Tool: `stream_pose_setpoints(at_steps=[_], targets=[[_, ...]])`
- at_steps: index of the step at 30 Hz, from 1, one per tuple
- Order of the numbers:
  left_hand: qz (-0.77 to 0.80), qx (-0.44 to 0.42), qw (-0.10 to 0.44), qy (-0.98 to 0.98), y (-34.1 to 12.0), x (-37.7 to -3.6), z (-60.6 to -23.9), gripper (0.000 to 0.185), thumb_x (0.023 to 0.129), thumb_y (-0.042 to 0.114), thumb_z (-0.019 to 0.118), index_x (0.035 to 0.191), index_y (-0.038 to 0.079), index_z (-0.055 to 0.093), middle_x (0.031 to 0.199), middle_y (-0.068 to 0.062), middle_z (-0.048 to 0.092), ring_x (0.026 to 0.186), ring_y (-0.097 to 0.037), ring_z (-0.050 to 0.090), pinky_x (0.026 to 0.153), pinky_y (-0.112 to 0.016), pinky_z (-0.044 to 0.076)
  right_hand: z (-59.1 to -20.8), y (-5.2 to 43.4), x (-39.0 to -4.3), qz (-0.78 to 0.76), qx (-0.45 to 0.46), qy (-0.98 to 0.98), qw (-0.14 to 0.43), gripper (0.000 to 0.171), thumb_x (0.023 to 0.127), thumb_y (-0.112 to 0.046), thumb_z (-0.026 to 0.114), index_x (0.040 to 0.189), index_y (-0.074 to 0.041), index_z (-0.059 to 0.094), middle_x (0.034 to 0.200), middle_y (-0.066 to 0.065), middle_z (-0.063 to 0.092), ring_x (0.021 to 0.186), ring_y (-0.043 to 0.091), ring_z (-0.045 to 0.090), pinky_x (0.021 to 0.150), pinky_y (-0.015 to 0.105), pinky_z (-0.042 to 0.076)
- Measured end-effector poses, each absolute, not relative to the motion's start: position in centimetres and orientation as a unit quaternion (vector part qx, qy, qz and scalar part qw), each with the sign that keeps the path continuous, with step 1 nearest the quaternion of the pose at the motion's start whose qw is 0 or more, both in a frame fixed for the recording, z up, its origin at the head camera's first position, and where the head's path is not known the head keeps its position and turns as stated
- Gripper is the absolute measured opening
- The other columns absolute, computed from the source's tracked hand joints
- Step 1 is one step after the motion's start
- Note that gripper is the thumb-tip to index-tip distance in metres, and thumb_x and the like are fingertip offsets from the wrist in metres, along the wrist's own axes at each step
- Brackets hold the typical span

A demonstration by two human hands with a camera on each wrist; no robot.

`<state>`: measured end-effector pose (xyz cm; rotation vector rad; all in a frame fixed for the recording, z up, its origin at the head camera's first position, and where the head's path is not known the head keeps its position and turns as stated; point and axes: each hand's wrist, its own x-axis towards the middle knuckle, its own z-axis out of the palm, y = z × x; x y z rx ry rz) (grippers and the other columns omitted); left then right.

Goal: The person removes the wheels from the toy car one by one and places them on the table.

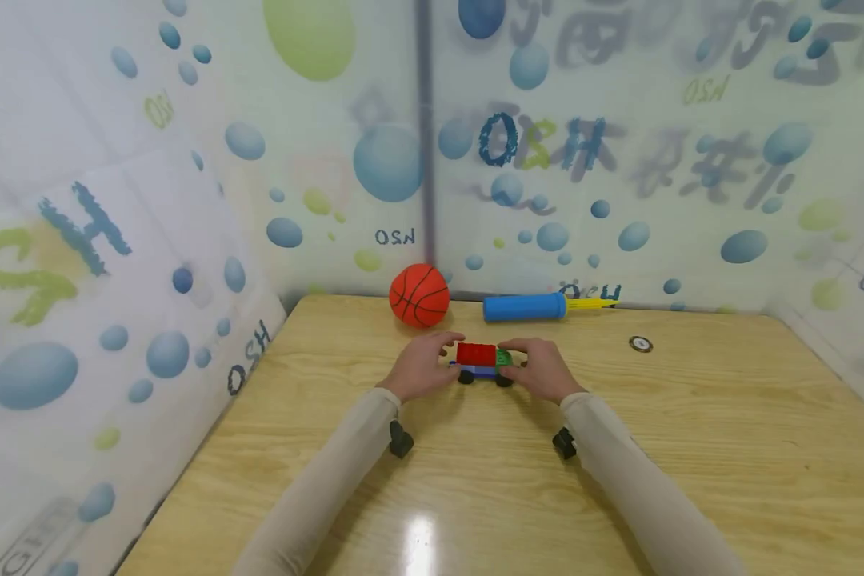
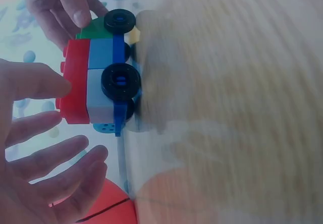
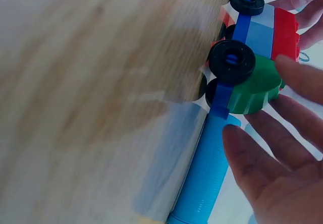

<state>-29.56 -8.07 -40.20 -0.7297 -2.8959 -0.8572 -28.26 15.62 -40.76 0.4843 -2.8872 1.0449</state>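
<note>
Toy truck [image 1: 479, 372] upright, wheels down on the wooden tabletop [image 1: 698, 456], directly in front of me, between my two hands. Red studded brick [image 1: 477, 354] on top over grey-blue blocks [image 2: 101, 98]; green cab [image 3: 255, 85] at the right end; black wheels [image 3: 232, 61] below.

Left grip [image 1: 422, 368]: thumb laid against the red brick, index tip by its upper edge, remaining fingers spread off it. Right grip [image 1: 542, 370]: thumb near side, index far side, about the green cab. In both, thumb and fingers stand apart with the truck between; whether either actually pinches, I cannot tell.

Red ball [image 1: 419, 296] beyond my left grip, near the wall. Blue cylinder [image 1: 524, 307] with yellow pointed end [image 1: 592, 304] lies behind the truck. Small round chip [image 1: 641, 344] well off to the right.
</note>
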Motion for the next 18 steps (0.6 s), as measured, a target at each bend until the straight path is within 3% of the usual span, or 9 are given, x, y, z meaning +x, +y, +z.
stream_pose_setpoints(at_steps=[10,18], targets=[[-0.239,-0.255,0.035,-0.936,-7.57,-30.09,-40.1,0.044,0.092,0.015,0.071,0.135,0.008,0.063,0.13,-0.011,0.068,0.102,-0.023,0.071,0.09,-0.038,0.058,-40.07,14.95,-28.49,0.315,0.174,-0.932,0.043,0.034,0.087,-0.012,0.077,0.12,-0.006,0.073,0.121,0.016,0.073,0.104,0.035,0.068,0.087,0.047,0.056],[-0.247,-0.264,0.039,-0.932,-7.62,-30.17,-40.01,0.04,0.092,0.015,0.072,0.131,0.007,0.065,0.122,-0.011,0.071,0.098,-0.021,0.07,0.088,-0.036,0.058,-39.86,15.05,-28.55,0.318,0.171,-0.932,0.034,0.034,0.089,-0.012,0.075,0.122,-0.007,0.073,0.123,0.015,0.072,0.106,0.033,0.065,0.083,0.042,0.057]])
